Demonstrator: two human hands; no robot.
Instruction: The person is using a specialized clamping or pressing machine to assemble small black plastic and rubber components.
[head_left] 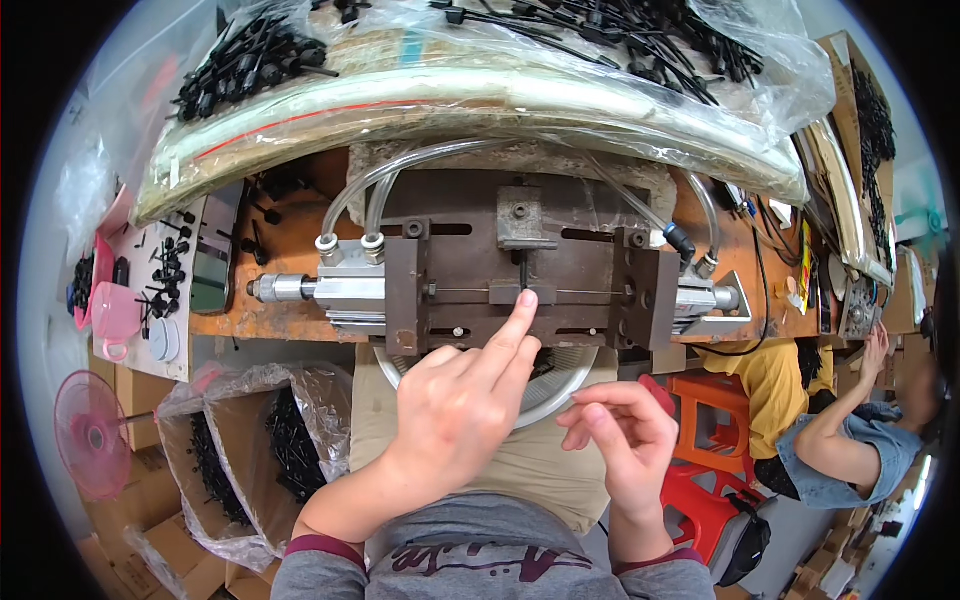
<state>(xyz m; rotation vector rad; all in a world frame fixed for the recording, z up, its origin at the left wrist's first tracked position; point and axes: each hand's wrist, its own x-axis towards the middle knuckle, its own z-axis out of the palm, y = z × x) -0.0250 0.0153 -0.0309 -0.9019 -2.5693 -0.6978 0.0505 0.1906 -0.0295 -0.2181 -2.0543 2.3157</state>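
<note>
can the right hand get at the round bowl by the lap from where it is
Probably yes: the right hand hovers close to the bowl's rim with nothing visible between, though the left hand covers part of the bowl.

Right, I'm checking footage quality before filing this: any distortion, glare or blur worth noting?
Head view: corners fall to black, and the plastic-covered tray's front edge arches, likely from the fisheye lens; head view: pale glare on the clear plastic sheet; head view: the left hand and dark metal plate look fairly sharp.
</note>
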